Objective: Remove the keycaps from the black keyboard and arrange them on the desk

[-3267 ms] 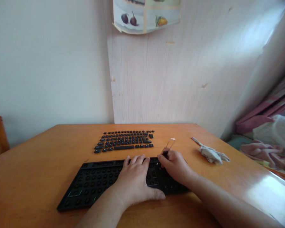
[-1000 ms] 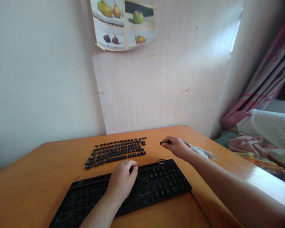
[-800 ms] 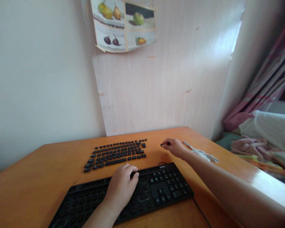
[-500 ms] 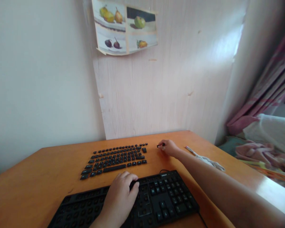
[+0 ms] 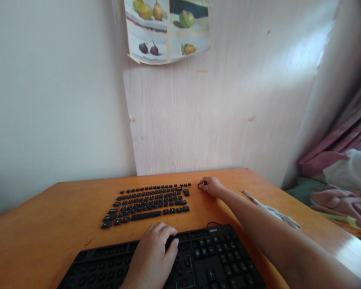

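Note:
My right hand [image 5: 211, 186] reaches to the far side of the orange table [image 5: 48, 224], its fingers pinched on a small black keycap [image 5: 201, 185] just right of the laid-out keycaps [image 5: 147, 202]. Those removed keycaps lie in rows like a keyboard. My left hand [image 5: 154, 257] rests with curled fingers on the black keyboard [image 5: 216, 257] near the front edge; most of that keyboard's left part has bare key sockets, while keys remain on its right part.
A crumpled grey cloth [image 5: 270, 209] lies on the table to the right of my right forearm. A wood-grain panel [image 5: 204, 116] with a fruit poster [image 5: 168, 28] stands behind the table. Bedding [image 5: 339, 188] lies to the right.
My right hand has left the keyboard with a keycap and carried it forward and left to the end of the laid-out rows. My left hand stays on the keyboard.

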`<state>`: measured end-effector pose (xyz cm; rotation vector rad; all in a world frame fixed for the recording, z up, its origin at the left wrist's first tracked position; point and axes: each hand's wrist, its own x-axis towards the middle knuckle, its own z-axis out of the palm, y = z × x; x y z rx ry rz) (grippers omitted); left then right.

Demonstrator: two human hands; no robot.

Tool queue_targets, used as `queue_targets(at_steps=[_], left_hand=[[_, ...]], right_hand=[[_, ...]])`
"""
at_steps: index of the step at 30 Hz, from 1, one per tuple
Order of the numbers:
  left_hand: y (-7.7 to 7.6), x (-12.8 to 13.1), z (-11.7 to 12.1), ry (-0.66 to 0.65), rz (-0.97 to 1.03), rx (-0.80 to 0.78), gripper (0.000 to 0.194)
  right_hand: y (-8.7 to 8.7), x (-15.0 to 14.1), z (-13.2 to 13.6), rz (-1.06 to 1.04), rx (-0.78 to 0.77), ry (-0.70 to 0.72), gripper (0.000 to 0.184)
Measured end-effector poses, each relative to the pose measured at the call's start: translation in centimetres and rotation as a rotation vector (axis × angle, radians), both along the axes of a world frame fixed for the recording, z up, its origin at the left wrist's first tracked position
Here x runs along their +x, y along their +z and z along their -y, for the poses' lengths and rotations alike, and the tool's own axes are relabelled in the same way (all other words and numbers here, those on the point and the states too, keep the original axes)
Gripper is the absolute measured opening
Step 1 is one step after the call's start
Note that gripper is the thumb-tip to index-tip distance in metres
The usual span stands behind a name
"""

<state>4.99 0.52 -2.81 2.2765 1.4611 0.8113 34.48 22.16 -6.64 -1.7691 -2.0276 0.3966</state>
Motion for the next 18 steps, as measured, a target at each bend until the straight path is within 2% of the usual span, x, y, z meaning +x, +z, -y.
queue_targets(at_steps=[6, 18], left_hand=[[-0.2, -0.1, 0.0, -0.001, -0.014, 0.013, 0.017], [-0.2, 0.1, -0.1, 0.001, -0.037, 0.026, 0.017]], right_hand=[[0.7, -0.3, 0.5, -0.004, 0.083, 0.032, 0.018], [1.3, -0.3, 1.5, 0.017, 0.120, 0.020, 0.019]])
